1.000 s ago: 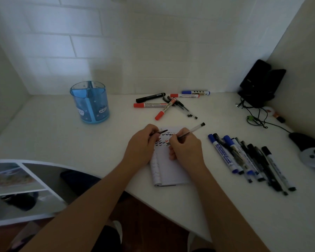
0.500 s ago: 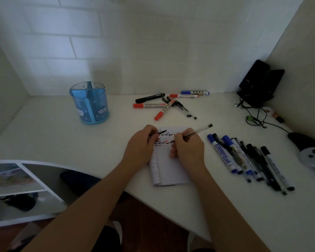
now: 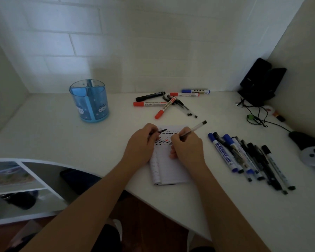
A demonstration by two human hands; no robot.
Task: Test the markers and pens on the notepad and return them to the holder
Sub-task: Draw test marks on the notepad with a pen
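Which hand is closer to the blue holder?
Left. The left hand is right of the blue holder, nearer the person; the right hand sits farther right, beyond it.

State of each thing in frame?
Blue translucent plastic holder: upright, no pens visible inside.
White lined notepad: flat, tick marks on top.
Clear-barrelled pen: gripped by right hand, tip on notepad.
Thin black cap: pinched by left hand.
Right-side marker row: lying flat, capped.
Rear scattered markers: lying flat, capped.
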